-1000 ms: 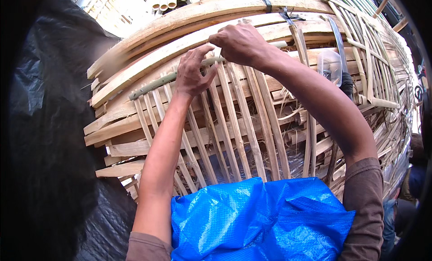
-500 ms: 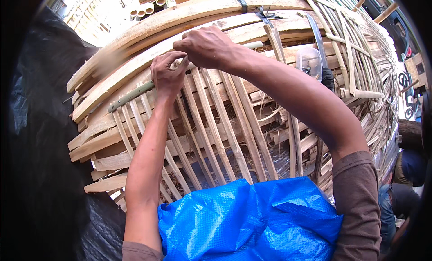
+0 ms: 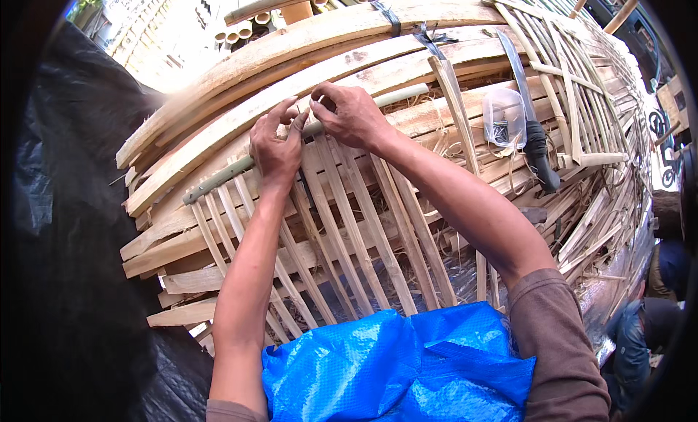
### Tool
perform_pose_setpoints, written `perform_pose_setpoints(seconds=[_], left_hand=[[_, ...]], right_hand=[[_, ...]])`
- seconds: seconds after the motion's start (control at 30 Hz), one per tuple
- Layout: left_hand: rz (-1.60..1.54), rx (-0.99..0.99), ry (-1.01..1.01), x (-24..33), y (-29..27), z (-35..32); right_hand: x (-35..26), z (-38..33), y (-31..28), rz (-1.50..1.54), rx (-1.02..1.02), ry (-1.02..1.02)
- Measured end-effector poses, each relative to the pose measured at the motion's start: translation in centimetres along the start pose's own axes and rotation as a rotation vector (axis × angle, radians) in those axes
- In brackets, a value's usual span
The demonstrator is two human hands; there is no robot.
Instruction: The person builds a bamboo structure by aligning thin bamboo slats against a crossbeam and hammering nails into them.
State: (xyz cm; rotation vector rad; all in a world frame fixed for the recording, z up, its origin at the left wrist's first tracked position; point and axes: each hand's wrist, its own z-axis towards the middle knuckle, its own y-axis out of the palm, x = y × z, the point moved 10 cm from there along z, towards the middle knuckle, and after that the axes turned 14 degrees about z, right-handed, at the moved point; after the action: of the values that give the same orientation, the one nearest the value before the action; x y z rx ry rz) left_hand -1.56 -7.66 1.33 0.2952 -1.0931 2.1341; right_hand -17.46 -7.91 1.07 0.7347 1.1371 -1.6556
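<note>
My left hand [image 3: 275, 147] is above a greenish bamboo pole [image 3: 222, 181] that has thin wooden slats [image 3: 347, 204] side by side along it. Its thumb and forefinger close together at the tips; whatever they may pinch is too small to make out. Close by on the right, my right hand [image 3: 352, 118] hovers over the same pole with curled fingers. Its thumb and forefinger bend toward the left fingertips, and I cannot tell whether anything is between them. Thick pale planks [image 3: 211, 149] lie beneath the pole and slats.
To the right, a clear plastic tub [image 3: 504, 115] holds small metal pieces like nails, beside a long blade [image 3: 518, 69] with a black handle [image 3: 538, 154]. A blue tarp [image 3: 392, 367] bunches in front of me. Black sheeting [image 3: 80, 226] hangs left. Another person [image 3: 631, 342] is at the far right.
My right hand has come down and to the right, opening from a fist into curled fingers apart from my left hand. The tub and black handle show more fully now.
</note>
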Motion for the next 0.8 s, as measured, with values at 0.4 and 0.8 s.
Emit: perform_pose_setpoints(seconds=[0.4,0.8], left_hand=[[0.033,0.009,0.046,0.5,-0.1,-0.1],[-0.068,-0.005,0.012,0.5,0.1,-0.2]], right_hand=[[1.9,0.6,-1.2,0.156,-0.075,0.139],[1.9,0.7,-0.2,0.121,-0.153,0.09]])
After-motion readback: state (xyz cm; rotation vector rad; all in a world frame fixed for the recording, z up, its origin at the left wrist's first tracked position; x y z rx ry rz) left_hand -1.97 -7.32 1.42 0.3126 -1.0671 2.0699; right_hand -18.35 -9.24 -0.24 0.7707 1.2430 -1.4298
